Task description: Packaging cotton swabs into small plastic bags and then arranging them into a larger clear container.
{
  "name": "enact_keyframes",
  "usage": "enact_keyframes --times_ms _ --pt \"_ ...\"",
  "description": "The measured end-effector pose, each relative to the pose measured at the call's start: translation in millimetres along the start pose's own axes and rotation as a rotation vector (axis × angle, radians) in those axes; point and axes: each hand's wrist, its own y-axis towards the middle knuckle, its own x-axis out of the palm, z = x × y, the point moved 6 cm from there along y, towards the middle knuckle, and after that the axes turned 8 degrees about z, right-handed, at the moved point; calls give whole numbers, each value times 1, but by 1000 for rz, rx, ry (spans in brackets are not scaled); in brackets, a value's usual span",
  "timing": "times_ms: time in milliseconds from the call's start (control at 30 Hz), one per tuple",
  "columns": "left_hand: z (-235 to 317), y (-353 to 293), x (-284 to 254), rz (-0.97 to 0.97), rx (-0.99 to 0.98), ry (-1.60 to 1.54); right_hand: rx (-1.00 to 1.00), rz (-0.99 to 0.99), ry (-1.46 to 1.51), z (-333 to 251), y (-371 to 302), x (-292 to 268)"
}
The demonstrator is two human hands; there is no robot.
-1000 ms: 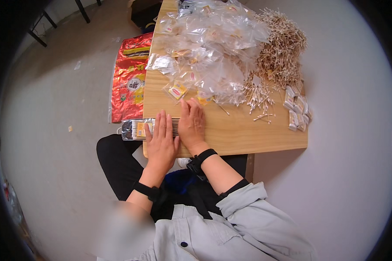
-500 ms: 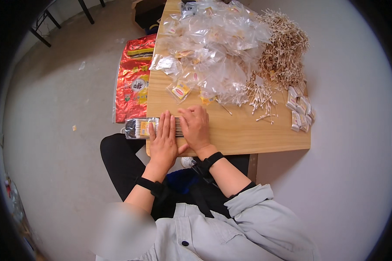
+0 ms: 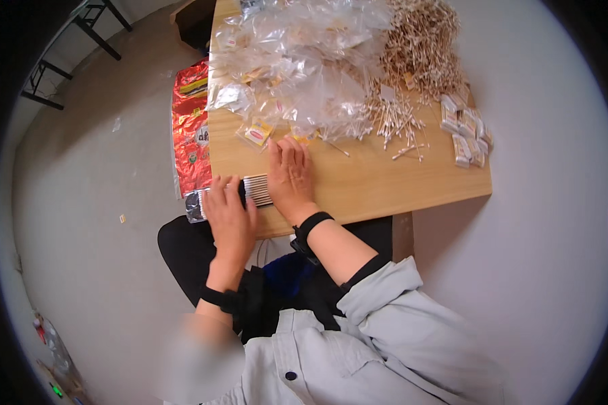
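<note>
A flat clear packet of cotton swabs (image 3: 195,204) with a dark left end lies at the table's near left edge. My left hand (image 3: 230,214) lies over it, its slightly bent fingers apart and covering most of it. Just to the right shows a row of swabs (image 3: 258,191), side by side, with a dark strip at its left; whether it belongs to the same packet I cannot tell. My right hand (image 3: 292,177) rests on its side against the right end of this row, fingers extended and pointing away from me. Its thumb is hidden.
Clear plastic bags (image 3: 304,54) with small cards cover the far table. Beside them rise a big heap of loose swabs (image 3: 422,47) and a smaller spread (image 3: 398,121). Several small filled packs (image 3: 465,131) are stacked at the right edge. A red sack (image 3: 190,135) sits left of the table.
The view has shifted and turned slightly. My right hand has moved away from the left one, to the right end of the swabs. My left fingers are more bent than before.
</note>
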Motion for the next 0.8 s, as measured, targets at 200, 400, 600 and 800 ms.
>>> enact_keyframes --times_ms 200,400,600,800 --pt "3 40 4 -30 226 -130 22 -16 -28 1 -1 4" --pt "12 40 15 -108 408 -65 52 -43 0 2 -3 7" --pt "13 44 19 -129 495 -22 56 -11 -7 4 -3 7" --pt "18 45 18 -75 524 14 42 5 2 3 -2 8"
